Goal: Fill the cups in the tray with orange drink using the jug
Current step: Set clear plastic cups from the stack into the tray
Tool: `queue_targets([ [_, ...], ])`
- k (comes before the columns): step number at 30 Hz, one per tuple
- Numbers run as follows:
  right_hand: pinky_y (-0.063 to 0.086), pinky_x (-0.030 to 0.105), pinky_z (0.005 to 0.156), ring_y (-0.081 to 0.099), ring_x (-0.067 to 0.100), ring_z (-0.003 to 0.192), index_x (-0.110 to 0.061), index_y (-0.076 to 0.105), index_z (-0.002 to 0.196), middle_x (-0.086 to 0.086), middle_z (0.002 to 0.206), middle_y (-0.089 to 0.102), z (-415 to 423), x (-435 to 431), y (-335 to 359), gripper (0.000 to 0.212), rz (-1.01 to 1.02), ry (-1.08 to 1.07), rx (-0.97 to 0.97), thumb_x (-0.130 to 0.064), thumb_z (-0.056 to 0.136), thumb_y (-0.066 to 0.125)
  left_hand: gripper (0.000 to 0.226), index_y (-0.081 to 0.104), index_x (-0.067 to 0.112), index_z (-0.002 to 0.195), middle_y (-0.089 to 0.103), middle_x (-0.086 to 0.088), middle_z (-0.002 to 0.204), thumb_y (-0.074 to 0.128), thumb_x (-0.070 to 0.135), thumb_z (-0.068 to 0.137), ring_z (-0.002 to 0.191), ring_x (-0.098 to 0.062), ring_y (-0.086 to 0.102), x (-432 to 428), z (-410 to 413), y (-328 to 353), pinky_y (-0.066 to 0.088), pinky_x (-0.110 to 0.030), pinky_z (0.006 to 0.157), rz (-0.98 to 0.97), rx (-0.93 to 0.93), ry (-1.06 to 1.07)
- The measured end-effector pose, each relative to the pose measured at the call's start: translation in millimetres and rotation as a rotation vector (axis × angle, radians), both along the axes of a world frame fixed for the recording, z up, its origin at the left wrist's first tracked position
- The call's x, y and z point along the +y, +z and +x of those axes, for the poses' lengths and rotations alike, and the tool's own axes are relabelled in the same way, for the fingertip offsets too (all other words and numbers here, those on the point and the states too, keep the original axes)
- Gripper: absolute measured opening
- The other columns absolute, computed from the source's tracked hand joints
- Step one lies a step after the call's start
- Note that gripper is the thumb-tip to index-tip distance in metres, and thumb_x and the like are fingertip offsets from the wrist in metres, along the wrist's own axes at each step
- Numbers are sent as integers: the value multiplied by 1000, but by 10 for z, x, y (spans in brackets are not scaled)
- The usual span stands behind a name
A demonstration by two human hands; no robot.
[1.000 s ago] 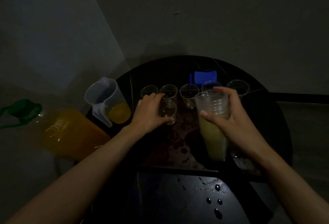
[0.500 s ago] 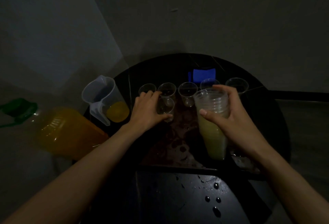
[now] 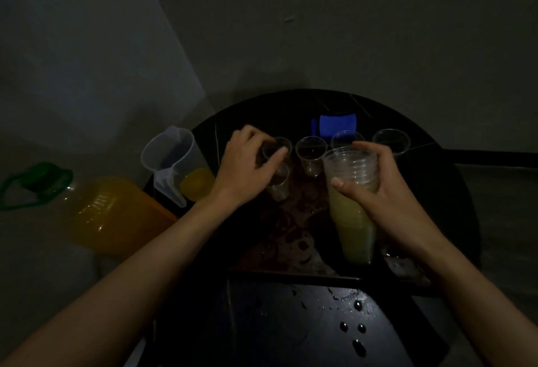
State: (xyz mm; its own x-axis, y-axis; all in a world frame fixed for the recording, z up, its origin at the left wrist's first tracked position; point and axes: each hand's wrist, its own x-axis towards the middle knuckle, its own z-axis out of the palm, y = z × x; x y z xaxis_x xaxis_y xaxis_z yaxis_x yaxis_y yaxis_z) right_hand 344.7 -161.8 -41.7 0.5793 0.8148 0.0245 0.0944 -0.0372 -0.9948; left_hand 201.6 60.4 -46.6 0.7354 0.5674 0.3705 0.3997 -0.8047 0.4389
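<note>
The scene is dim. A clear jug point(image 3: 171, 159) with a little orange drink in its bottom stands at the table's left edge. On the dark tray point(image 3: 291, 275) stands a back row of small clear cups point(image 3: 311, 151), empty as far as I can tell, and one more cup point(image 3: 280, 184) in front of it. My left hand point(image 3: 247, 162) reaches over the left end of that row, its fingers and thumb curled around a small cup point(image 3: 278, 145). My right hand point(image 3: 375, 186) grips a tall stack of clear cups point(image 3: 350, 168), yellowish in its lower part, upright on the tray's right side.
A large bottle of orange drink point(image 3: 113, 215) with a green cap point(image 3: 40, 176) lies left of the table, beside the jug. A blue object point(image 3: 337, 126) sits behind the cups. Drops of liquid point(image 3: 352, 328) dot the round black table near its front edge.
My left hand has let go of the front cup and moved back to the left end of the row. The right hand still holds the stack in the same place.
</note>
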Motion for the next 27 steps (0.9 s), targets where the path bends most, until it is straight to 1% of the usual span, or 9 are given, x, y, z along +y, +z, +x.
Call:
queue_targets([
  [3,55,34,94,64,-3,104,-42,41,133,-19,117,61,11,-1,-6,76,-13,-17,-13,-52,66,75,38,68,21,99,57,3,104,43,49,100,97,-10,58,-56,118,374,44,-20,84,-114,-136,-123],
  [5,55,35,94,64,-2,104,-43,40,133,-18,119,60,18,-8,-9,77,-20,-19,-12,-54,65,74,37,70,22,101,62,0,106,43,47,100,97,-8,61,-101,200,650,45,-19,83,-236,-150,-162],
  [8,55,37,94,64,-1,105,-42,40,134,-17,120,61,13,-13,-5,79,-27,-3,0,-54,64,76,40,71,25,108,69,4,113,45,53,96,102,-8,66,-216,309,928,49,-23,84,-502,66,-276],
  [10,56,39,94,65,0,104,-42,41,133,-17,118,61,13,-15,0,78,-36,23,-1,-53,65,77,43,72,24,114,69,6,111,51,57,94,101,-8,67,-319,377,989,54,-30,87,-441,282,-373],
  [13,57,43,92,65,1,102,-40,43,130,-21,112,63,20,-23,-4,67,-46,55,-4,-40,75,81,48,68,27,124,69,10,114,65,60,90,98,-2,66,-434,470,978,56,-28,86,-281,525,-447],
  [16,57,46,92,66,3,103,-37,45,129,-21,111,65,43,-41,1,61,-52,71,3,-31,79,80,54,67,28,126,71,12,108,71,61,83,92,0,66,-471,527,968,55,-24,82,-271,553,-440],
  [21,56,48,92,67,6,102,-36,46,128,-26,106,65,80,-83,48,57,-59,110,27,-25,81,78,48,69,26,118,69,10,99,73,58,83,91,-5,66,-572,630,1016,57,-34,85,-235,587,-378],
  [24,57,43,91,68,5,100,-36,48,128,-24,105,66,79,-111,78,56,-76,146,20,-24,82,78,39,71,27,102,69,8,90,75,58,80,82,-8,65,-591,676,1041,56,-34,76,-238,623,-380],
  [27,56,34,85,68,4,99,-36,49,127,-23,106,67,84,-134,101,56,-63,162,30,-28,80,78,37,69,25,95,70,7,86,76,58,79,77,-6,64,-560,694,1043,52,-29,68,-258,620,-392],
])
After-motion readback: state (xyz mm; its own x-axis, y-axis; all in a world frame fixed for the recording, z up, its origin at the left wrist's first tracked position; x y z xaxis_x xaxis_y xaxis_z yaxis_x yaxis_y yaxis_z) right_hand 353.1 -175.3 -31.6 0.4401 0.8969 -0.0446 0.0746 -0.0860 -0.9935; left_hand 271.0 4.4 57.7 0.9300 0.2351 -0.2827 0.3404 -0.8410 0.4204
